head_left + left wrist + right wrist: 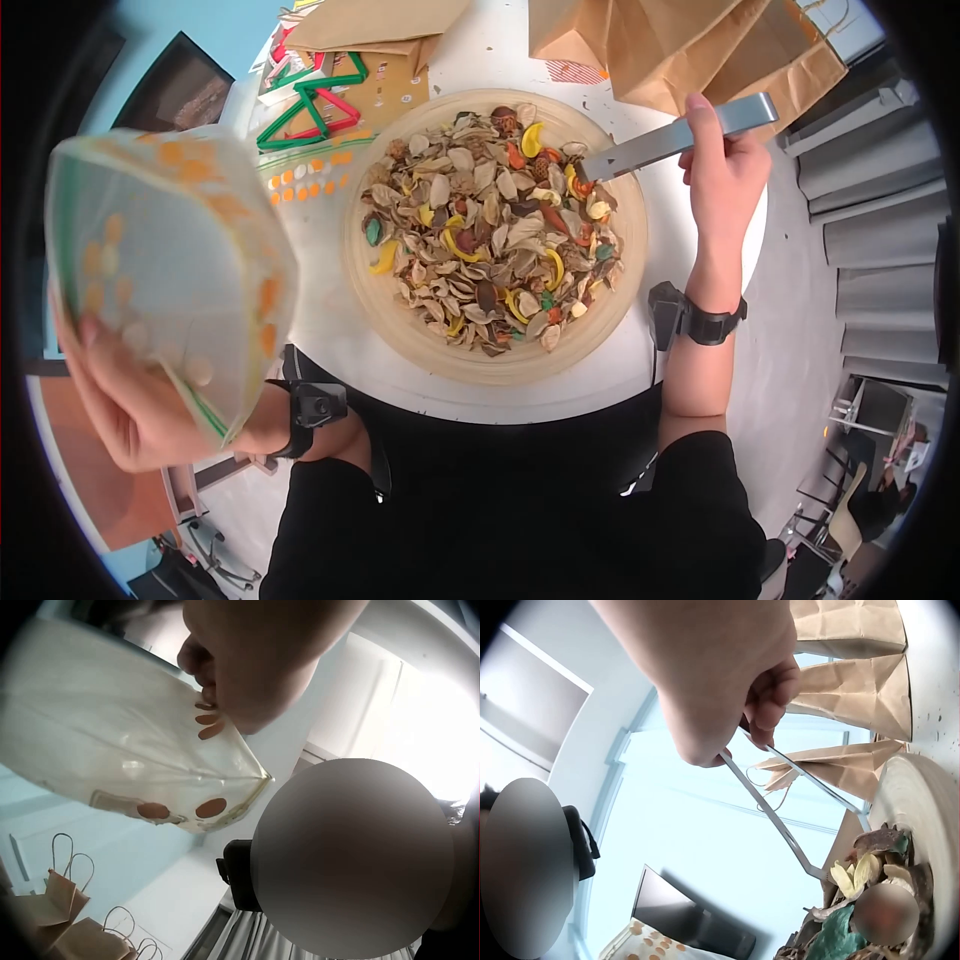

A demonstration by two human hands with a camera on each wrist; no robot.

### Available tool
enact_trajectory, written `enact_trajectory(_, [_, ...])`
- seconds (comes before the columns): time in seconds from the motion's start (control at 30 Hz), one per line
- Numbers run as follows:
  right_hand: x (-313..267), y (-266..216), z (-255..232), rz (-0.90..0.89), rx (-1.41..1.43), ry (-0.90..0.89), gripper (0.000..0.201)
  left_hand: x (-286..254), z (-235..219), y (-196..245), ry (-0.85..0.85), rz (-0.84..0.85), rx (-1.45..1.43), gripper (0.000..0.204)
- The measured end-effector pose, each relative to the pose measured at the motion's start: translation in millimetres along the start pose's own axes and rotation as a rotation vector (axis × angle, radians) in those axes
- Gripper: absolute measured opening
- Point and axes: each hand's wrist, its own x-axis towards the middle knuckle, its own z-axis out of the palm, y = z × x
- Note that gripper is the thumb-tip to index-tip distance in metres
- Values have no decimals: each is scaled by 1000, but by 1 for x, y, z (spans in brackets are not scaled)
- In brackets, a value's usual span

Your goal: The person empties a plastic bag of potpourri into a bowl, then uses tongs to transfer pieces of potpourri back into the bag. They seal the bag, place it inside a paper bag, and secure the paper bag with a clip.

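Note:
My left hand [150, 405] holds up a translucent zip bag [165, 260] with orange and white dots, its mouth spread wide, left of the tray. In the left wrist view the fingers pinch the edge of the bag [135, 742]. My right hand [725, 170] grips metal tongs [665, 140] near their bent end. The tongs' tips reach the right side of a heap of potpourri [490, 230] on a round wooden tray [400, 340]. Dried leaves, yellow curls and green and orange bits make up the heap. In the right wrist view the tongs [780, 825] have their arms spread apart.
Brown paper bags [690, 50] stand at the table's back right, and another paper bag [380, 25] lies at the back left. Green and red triangular frames [310, 110] sit beside it. A second dotted zip bag [305, 180] lies flat, partly under the tray's left edge.

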Motion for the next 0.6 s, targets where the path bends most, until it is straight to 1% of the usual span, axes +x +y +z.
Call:
enact_trajectory(0.1, [-3,-3,5,-4,-18,-57,36,-4,5,4,8,32,137,26])
enact_trajectory(0.13, [-4,-2,7,2,-10,-88,36,-6,10,1,-89,48,78,25])
enact_trajectory(0.2, [-6,-2,8,11,5,-151,35,-12,14,-5,-329,-8,137,24])
enact_trajectory(0.23, [-7,-4,8,65,18,-195,33,-14,16,-7,-462,-141,173,24])
enact_trajectory(0.27, [-7,-6,8,70,32,-205,33,-16,18,-9,-594,-275,207,23])
enact_trajectory(0.33, [-10,-10,10,84,59,-224,33,-24,27,-19,-749,-345,183,23])
enact_trajectory(0.37, [-10,-10,10,83,58,-220,33,-29,31,-26,-779,-349,160,23])
enact_trajectory(0.43, [-11,-11,10,84,57,-208,32,-35,36,-26,-847,-465,97,23])
enact_trajectory(0.5, [-11,-11,11,62,176,-176,32,-40,39,-27,-911,-555,26,24])
enact_trajectory(0.6, [-14,-14,12,50,342,-121,29,-43,39,-24,-1003,-584,16,24])
